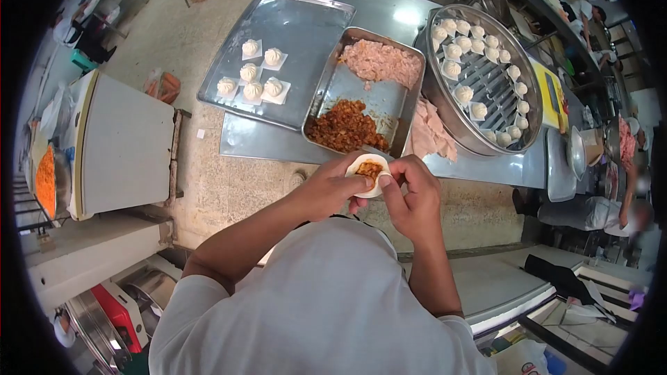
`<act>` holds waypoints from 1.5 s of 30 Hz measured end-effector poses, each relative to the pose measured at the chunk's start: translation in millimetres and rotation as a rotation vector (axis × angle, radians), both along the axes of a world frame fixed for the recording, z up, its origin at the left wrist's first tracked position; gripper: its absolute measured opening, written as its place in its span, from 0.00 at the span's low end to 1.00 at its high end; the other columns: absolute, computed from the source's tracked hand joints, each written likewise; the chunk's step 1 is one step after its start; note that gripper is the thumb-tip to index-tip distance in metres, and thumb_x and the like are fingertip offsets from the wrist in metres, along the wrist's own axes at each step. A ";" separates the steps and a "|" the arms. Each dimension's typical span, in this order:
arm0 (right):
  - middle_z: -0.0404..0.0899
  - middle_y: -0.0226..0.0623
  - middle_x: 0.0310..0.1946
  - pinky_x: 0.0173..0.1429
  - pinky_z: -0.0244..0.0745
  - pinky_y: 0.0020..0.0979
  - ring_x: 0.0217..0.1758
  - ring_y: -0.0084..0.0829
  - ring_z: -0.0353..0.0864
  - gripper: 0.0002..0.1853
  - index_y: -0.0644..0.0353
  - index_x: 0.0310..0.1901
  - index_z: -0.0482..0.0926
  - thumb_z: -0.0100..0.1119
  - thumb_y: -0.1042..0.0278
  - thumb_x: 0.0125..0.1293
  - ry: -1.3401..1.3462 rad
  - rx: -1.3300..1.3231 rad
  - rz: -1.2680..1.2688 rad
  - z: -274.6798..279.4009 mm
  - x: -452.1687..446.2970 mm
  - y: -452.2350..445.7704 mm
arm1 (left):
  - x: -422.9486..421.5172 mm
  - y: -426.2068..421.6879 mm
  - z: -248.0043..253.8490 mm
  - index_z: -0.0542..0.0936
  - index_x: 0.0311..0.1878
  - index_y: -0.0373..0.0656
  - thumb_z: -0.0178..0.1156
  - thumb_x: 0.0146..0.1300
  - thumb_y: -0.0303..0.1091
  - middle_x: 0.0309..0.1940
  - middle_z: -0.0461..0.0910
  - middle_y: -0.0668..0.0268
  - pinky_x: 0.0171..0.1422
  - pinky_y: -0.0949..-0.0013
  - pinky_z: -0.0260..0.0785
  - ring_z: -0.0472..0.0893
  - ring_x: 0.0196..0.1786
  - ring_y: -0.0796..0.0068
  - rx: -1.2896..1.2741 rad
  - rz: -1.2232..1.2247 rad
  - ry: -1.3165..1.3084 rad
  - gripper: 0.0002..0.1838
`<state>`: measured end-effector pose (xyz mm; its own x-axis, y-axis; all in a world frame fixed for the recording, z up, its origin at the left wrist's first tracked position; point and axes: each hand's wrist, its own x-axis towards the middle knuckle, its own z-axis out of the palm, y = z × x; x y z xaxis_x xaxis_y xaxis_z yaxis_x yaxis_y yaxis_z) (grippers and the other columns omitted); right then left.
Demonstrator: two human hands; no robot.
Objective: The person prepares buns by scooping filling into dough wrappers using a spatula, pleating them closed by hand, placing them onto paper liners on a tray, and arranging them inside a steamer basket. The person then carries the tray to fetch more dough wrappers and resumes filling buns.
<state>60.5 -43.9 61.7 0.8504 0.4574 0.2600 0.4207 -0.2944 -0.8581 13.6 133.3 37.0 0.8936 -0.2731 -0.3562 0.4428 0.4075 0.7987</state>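
A round white dough wrapper with reddish-brown filling in its middle is held in front of my chest. My left hand cups it from the left, thumb resting at the filling's edge. My right hand pinches the wrapper's right rim between thumb and fingers. Just beyond my hands lies a metal tray with two fillings: pale pink minced meat at the far end and dark reddish chopped filling at the near end. A utensil handle, partly hidden, shows at the tray's near edge.
Left of the filling tray, a flat metal tray carries several pleated buns on paper squares. At the right stands a round steamer with several more buns. A pink cloth lies between. Other people work at the far right.
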 end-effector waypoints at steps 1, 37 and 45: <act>0.77 0.41 0.28 0.32 0.74 0.33 0.28 0.34 0.79 0.03 0.65 0.36 0.77 0.62 0.78 0.64 0.000 0.007 0.010 -4.7 1.7 -8.8 | 0.8 -3.8 1.2 0.73 0.62 0.39 0.55 0.69 0.32 0.39 0.77 0.66 0.35 0.70 0.71 0.77 0.35 0.76 0.054 -0.034 0.016 0.19; 0.76 0.35 0.27 0.31 0.70 0.28 0.26 0.26 0.75 0.04 0.66 0.37 0.80 0.64 0.81 0.60 0.000 -0.155 -0.072 -4.8 -31.2 91.1 | 3.0 85.5 -52.0 0.74 0.46 0.50 0.37 0.69 0.77 0.24 0.73 0.72 0.16 0.78 0.57 0.70 0.17 0.83 -0.131 -0.203 0.065 0.37; 0.76 0.40 0.26 0.31 0.72 0.33 0.26 0.35 0.77 0.06 0.65 0.38 0.80 0.65 0.80 0.60 0.046 -0.156 -0.077 -7.6 -35.1 89.0 | 0.1 84.1 -36.1 0.74 0.42 0.47 0.36 0.73 0.73 0.23 0.72 0.71 0.18 0.76 0.58 0.68 0.18 0.84 0.070 -0.119 -0.099 0.36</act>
<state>25.3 45.1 54.1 0.8940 0.4218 0.1511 0.3530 -0.4556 -0.8172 13.7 217.4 0.9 0.8881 -0.3565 -0.2901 0.4026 0.2991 0.8651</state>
